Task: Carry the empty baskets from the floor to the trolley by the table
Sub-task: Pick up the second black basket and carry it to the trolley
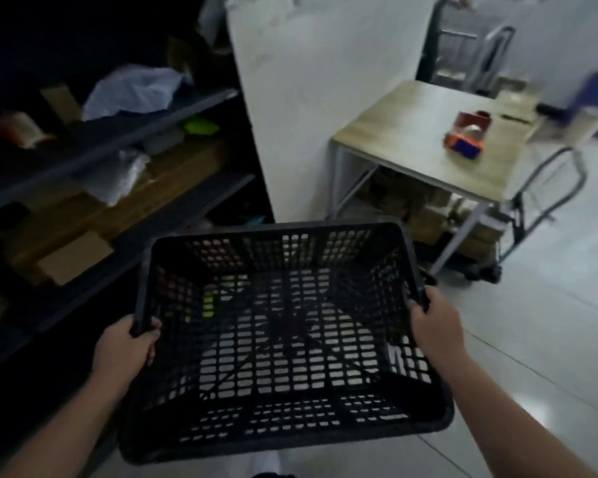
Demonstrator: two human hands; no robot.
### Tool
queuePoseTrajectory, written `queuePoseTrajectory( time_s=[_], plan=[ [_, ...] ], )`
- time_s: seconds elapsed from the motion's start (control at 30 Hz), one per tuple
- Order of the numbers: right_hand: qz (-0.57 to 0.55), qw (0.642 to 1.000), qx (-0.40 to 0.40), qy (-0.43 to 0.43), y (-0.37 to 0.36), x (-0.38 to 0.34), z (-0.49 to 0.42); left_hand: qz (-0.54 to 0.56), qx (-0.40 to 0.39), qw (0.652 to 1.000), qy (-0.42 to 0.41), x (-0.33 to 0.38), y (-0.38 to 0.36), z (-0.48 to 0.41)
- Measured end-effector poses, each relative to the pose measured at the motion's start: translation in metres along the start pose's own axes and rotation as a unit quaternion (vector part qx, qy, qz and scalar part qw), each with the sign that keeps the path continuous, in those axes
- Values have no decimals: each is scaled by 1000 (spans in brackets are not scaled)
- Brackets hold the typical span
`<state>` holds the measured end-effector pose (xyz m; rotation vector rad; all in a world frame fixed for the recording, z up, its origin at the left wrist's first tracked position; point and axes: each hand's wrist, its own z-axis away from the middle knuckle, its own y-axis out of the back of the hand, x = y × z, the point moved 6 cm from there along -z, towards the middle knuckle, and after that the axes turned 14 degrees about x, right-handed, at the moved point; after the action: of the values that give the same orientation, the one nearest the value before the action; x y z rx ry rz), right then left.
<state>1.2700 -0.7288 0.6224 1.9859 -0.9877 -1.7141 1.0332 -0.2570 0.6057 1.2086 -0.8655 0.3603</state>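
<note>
An empty black plastic lattice basket (283,336) hangs in front of me, held level above the floor. My left hand (126,350) grips its left rim and my right hand (432,322) grips its right rim. Ahead on the right stands a wooden-topped table (418,139) with metal legs. A platform trolley (546,201) with a curved tubular handle is parked just beyond the table's right side; its deck is mostly hidden by the table leg.
Dark shelving (94,157) with cardboard boxes and plastic bags runs along the left. A white wall panel (311,81) rises ahead. A red tape dispenser (466,136) lies on the table, boxes sit beneath it. Pale tiled floor (549,339) stretches to the right.
</note>
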Motion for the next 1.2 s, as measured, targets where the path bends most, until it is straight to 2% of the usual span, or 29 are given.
queuePoseTrajectory(
  time_s=[0.17,0.3,0.5,0.63,0.83,1.07,1.2],
  plan=[
    [24,993,99,-61,42,45,-33,4,-86,990,-111,99,-106,-38],
    [29,982,154,-107,61,81,-55,-7,-153,977,-147,167,-180,-46],
    [20,963,186,-194,58,147,-116,-35,-201,958,-200,264,-304,-46],
    [16,952,185,-244,34,206,-172,-47,-228,955,-185,305,-404,-45],
    [27,945,168,-280,-32,301,-261,-70,-235,960,-135,313,-573,-63],
    [40,935,155,-317,-152,427,-327,-101,-244,958,-116,259,-784,-124],
    [58,929,150,-334,-214,482,-344,-119,-240,955,-128,221,-875,-160]
  ],
)
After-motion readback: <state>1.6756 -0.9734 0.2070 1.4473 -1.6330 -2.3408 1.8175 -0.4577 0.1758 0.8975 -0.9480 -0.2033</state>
